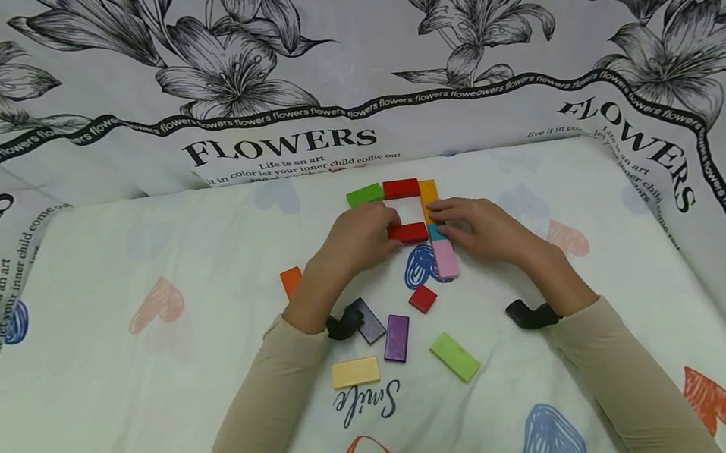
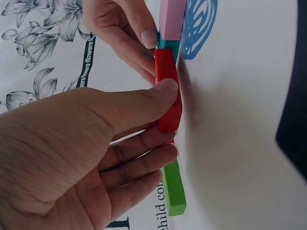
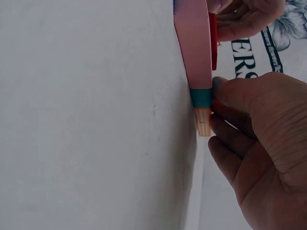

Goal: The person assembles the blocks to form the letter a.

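My left hand pinches a red block between thumb and fingers; the thumb lies on its near face in the left wrist view. The block's right end meets a teal block. My right hand rests its fingertips against the right side of the teal block and a yellow-orange block. A pink block continues that column towards me. Along the back lie a second red block and a green block, partly hidden by my left hand.
Nearer me are a small red block, a grey block, a purple block, a pale yellow block and a lime block. An orange block lies left of my left wrist. A patterned cloth covers the surface.
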Demonstrator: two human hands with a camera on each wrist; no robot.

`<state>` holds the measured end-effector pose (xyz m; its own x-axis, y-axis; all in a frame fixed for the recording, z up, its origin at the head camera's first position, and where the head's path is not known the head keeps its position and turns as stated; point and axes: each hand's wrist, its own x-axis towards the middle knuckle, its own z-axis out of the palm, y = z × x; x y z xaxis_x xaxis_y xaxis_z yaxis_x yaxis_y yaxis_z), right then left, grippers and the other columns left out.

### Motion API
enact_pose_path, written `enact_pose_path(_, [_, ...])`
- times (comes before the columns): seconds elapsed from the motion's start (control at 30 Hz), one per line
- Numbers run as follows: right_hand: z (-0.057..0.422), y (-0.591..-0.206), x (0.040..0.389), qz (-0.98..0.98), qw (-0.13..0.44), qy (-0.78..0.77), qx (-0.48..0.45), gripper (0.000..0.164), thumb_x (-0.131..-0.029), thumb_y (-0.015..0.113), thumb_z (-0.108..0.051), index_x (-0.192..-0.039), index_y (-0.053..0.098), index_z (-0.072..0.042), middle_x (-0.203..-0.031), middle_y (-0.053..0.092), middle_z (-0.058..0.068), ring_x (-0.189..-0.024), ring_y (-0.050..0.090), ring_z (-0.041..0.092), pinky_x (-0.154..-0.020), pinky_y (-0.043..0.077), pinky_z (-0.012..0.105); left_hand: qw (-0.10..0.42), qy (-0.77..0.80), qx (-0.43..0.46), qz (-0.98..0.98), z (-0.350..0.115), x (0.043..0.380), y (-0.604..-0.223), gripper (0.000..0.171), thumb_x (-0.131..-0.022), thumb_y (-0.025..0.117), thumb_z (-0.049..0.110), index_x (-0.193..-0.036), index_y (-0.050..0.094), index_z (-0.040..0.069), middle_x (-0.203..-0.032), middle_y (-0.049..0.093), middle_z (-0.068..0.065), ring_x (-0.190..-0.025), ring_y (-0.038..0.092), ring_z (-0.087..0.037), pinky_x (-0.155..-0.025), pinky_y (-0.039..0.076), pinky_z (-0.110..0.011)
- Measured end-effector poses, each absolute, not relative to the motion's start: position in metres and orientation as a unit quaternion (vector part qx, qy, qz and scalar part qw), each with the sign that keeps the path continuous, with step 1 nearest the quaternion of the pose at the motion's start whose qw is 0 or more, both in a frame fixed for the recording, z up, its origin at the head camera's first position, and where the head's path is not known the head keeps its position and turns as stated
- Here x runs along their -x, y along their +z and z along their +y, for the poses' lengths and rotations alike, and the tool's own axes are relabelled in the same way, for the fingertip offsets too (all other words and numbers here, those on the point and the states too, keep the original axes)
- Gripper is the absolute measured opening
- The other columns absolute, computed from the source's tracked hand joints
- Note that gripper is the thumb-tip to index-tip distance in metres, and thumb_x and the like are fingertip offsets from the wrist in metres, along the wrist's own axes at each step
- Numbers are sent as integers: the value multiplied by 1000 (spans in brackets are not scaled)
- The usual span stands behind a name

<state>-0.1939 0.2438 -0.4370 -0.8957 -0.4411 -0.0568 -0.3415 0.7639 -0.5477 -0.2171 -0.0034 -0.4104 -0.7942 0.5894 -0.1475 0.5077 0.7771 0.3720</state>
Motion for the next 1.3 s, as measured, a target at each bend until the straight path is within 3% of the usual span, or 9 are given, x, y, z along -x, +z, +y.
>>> enact_pose_path(1.3, [245,-439,196,933,86,-280,206,39,-105,66,-13,-142,66,-5,-155,60,13,-151,50,38,-123,42,57,126,126,-302,936,2,216,-417,35,-99,76,32,-126,75,10,-113,74,-6,-102,66,-21,-95,59,-33])
